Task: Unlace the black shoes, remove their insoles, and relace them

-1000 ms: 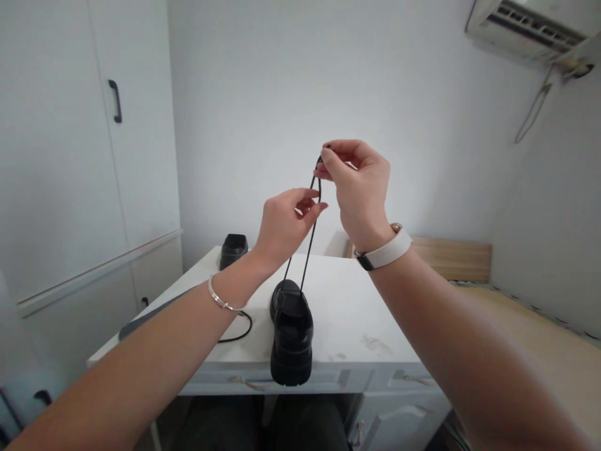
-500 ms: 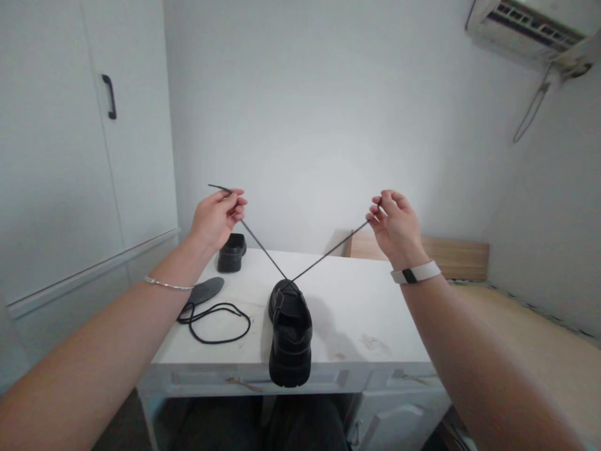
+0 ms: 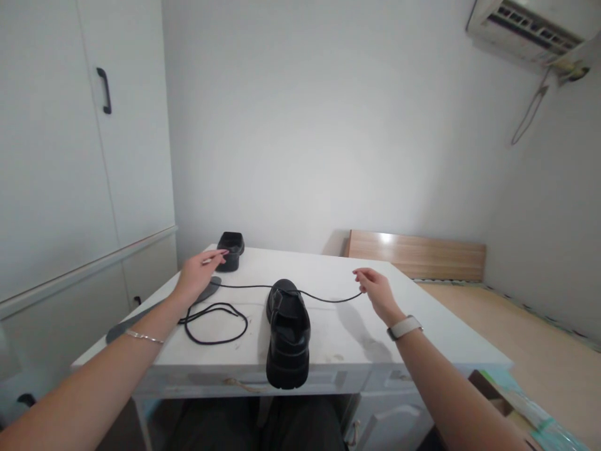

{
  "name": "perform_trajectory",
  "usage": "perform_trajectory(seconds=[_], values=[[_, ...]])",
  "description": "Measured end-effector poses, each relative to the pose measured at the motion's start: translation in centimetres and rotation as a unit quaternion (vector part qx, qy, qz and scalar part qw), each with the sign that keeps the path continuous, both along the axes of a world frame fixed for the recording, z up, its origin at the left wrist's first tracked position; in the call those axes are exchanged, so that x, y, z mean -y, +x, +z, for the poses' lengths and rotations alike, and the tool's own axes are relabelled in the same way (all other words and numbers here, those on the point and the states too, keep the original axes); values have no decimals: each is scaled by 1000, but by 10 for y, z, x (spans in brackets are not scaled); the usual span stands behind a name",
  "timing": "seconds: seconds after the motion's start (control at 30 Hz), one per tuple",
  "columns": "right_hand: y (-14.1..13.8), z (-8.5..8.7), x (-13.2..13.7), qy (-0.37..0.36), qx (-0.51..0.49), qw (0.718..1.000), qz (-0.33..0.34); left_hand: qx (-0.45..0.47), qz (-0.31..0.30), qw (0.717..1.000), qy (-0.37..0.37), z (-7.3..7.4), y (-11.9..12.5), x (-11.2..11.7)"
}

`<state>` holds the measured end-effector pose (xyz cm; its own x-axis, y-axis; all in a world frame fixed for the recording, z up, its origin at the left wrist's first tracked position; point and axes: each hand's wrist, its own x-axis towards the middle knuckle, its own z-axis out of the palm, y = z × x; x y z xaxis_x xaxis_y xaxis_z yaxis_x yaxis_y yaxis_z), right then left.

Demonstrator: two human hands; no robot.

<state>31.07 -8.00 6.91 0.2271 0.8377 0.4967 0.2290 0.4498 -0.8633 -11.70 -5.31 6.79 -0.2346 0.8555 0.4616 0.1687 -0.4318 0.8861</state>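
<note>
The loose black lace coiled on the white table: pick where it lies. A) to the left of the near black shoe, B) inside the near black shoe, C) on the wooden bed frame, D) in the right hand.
A: the loose black lace lies coiled on the white table, left of the near black shoe, apart from the lace held between both hands.

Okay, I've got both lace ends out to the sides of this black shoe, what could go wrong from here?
1. The black chunky-soled shoe sits with its heel over the white desk's front edge; an uneven tug might tip it off.
2. The thin black lace hangs slack between the left hand and right hand, so an end may slip free.
3. The spare coiled black lace nearby could tangle in.
</note>
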Motion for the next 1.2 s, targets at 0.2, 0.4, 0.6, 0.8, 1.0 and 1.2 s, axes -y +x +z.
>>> perform_trajectory(seconds=[0.2,0.4,0.6,0.8,1.0,1.2], values=[[-66,-19,9,-87,157,970,164,-271,-81,958,40,5,45,24],[-91,-18,9,-64,262,951,148,-425,-93,899,53,-5,67,37],[-97,-14,6,-43,328,936,124,-498,-68,863,47,-6,72,39],[-100,-10,9,-36,357,926,120,-521,-56,850,43,-6,75,41],[-101,-11,8,-42,364,921,130,-511,-54,857,39,-7,78,41],[-108,-11,10,-29,371,921,116,-471,-50,880,31,-11,79,42]])
